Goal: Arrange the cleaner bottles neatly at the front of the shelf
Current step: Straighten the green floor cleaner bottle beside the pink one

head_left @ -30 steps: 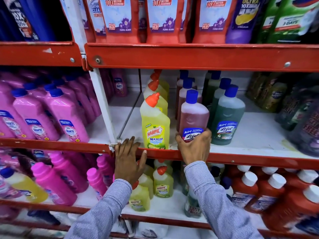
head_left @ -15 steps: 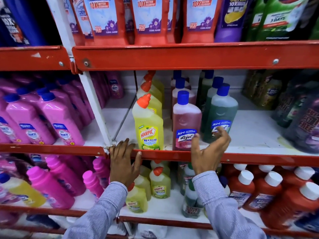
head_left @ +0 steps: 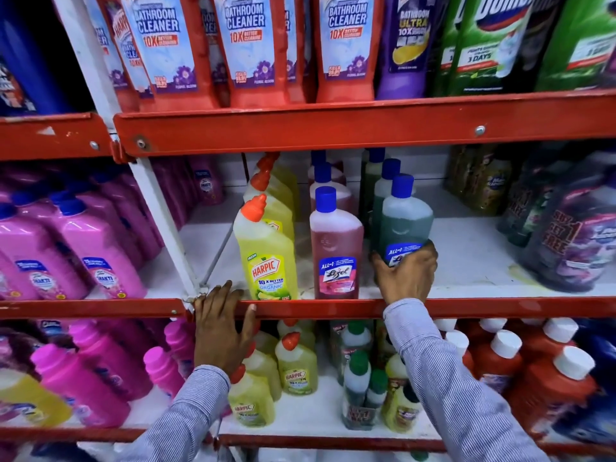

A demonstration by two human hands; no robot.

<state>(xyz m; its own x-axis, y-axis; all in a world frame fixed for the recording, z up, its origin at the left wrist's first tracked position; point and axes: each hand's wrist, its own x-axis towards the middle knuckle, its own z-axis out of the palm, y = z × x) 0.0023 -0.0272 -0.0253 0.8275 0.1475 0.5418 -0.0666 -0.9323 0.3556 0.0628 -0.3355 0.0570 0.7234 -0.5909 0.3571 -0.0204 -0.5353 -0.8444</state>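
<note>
On the middle shelf three rows of cleaner bottles run front to back. A yellow Harpic bottle with an orange cap stands at the front edge, and beside it a pink Lizol bottle with a blue cap. Right of that, a green Lizol bottle stands a little further back, with my right hand wrapped around its base. My left hand rests flat on the red shelf lip below the Harpic bottle, fingers spread, holding nothing. More bottles of each kind stand behind the front ones.
Pink bottles fill the bay to the left past a white upright. Dark purple jugs sit at the right of the same shelf. Red bathroom cleaner bottles stand above; small Harpic and red bottles stand below.
My right hand left the pink Lizol bottle at the front edge, moved right and closed around the base of the green Lizol bottle. My left hand stayed on the shelf lip.
</note>
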